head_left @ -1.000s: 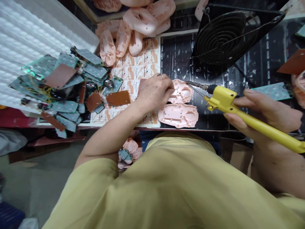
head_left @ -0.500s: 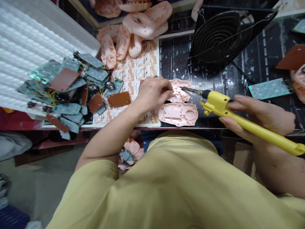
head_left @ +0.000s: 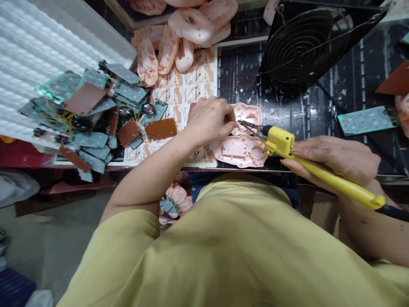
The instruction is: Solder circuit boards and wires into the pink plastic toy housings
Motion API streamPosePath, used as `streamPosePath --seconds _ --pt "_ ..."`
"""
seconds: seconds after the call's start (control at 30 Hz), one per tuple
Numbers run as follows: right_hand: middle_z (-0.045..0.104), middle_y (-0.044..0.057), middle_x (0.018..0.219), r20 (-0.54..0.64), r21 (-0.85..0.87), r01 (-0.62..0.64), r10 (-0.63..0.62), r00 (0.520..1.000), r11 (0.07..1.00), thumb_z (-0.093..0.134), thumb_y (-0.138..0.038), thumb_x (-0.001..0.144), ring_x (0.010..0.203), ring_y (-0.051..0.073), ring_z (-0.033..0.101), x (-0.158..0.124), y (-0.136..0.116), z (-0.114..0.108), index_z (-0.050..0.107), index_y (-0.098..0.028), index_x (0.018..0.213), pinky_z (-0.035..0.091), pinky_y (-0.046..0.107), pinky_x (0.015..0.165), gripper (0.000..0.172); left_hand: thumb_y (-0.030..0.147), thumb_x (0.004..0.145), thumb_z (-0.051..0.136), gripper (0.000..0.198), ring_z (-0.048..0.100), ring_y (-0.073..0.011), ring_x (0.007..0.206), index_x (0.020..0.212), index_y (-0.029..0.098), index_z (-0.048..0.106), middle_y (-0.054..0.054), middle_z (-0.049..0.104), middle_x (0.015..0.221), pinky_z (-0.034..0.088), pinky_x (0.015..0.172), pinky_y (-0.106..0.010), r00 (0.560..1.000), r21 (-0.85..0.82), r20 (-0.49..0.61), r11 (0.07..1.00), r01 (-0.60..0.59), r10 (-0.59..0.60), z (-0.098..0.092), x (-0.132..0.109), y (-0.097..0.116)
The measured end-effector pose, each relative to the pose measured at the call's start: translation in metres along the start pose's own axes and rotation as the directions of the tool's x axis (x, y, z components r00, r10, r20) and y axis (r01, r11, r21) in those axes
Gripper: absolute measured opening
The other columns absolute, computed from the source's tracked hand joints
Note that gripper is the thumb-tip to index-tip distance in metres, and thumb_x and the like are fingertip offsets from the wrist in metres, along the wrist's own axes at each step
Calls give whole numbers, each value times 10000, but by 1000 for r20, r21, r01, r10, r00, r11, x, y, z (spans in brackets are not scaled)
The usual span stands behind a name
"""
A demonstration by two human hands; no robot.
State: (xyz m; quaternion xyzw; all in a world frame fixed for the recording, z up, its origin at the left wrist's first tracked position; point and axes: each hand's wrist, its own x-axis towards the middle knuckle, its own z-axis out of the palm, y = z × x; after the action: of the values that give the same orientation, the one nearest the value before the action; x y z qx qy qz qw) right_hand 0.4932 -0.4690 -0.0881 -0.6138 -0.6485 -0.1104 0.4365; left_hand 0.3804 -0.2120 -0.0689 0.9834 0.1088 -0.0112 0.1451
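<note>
My right hand (head_left: 338,157) is wrapped round the yellow handle of a soldering iron (head_left: 281,143). The iron points left, and its dark tip is over the farther of two pink plastic shell halves (head_left: 249,111). Over the left part of that same shell, my left hand (head_left: 212,119) has its thumb and fingers pinched together close to the tip. Whatever the pinch holds is too small or hidden to make out. The nearer pink shell half (head_left: 234,150) lies hollow side up at the table's front edge.
A heap of green circuit boards (head_left: 92,143) with wires and small speakers lies at left by a white bin (head_left: 64,34). Pink shells (head_left: 191,25) are piled at the back. A black fan (head_left: 298,55) stands behind, and a single circuit board (head_left: 367,120) lies at right.
My right hand has brought the soldering iron leftward, so its tip is nearer my left fingertips. The left hand has shifted slightly right and stays pinched over the farther shell. The view has shifted a little.
</note>
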Motion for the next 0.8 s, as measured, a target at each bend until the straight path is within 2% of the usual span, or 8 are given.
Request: streamPosePath --seconds 0.1,0.27,0.53,0.6,0.67,0.8 --pt "742 9 753 -31 23 37 -37 999 999 865 -195 718 635 172 722 3 1 -4 661 -226 899 626 226 559 274 261 781 570 180 633 -224 859 773 199 739 -44 689 790 491 880 -403 1000 -15 7 1000 2 -2 -1 1 0" --pt "740 -6 741 -38 29 -10 11 999 1000 870 -200 706 605 170 713 1 1 -6 668 -263 881 616 218 539 274 263 774 574 177 638 -208 833 781 205 741 -38 702 792 497 835 -373 1000 -45 -12 999 -13 13 2 1 -3" --pt "735 50 771 -47 52 26 -24 999 998 858 -135 701 672 164 715 -1 1 -2 675 -186 939 614 222 599 305 272 780 576 177 634 -208 824 778 191 733 -40 691 785 491 823 -369 1000 -18 0 1000 -8 8 -1 1 -2" --pt "743 37 810 -62 10 -34 34 997 999 849 -136 713 704 157 723 -4 -1 -3 678 -195 1000 615 215 634 340 274 783 577 177 636 -210 837 781 187 731 -37 687 786 490 839 -374 1000 -17 3 1000 -12 12 1 1 -2" --pt "757 31 881 -76 -101 -123 116 990 987 835 -157 738 752 161 734 -11 -3 -3 674 -217 1117 618 221 669 416 269 789 579 173 638 -211 856 784 181 728 -35 682 787 487 866 -382 1000 -16 4 1000 -17 17 3 0 -2" --pt "757 40 1075 -178 -240 -290 252 951 926 801 -284 800 817 208 753 -29 -5 -1 566 -289 1385 630 291 702 630 268 809 602 151 640 -215 885 829 185 727 -34 691 826 483 896 -391 999 -24 -2 999 -41 41 -3 -2 -2"
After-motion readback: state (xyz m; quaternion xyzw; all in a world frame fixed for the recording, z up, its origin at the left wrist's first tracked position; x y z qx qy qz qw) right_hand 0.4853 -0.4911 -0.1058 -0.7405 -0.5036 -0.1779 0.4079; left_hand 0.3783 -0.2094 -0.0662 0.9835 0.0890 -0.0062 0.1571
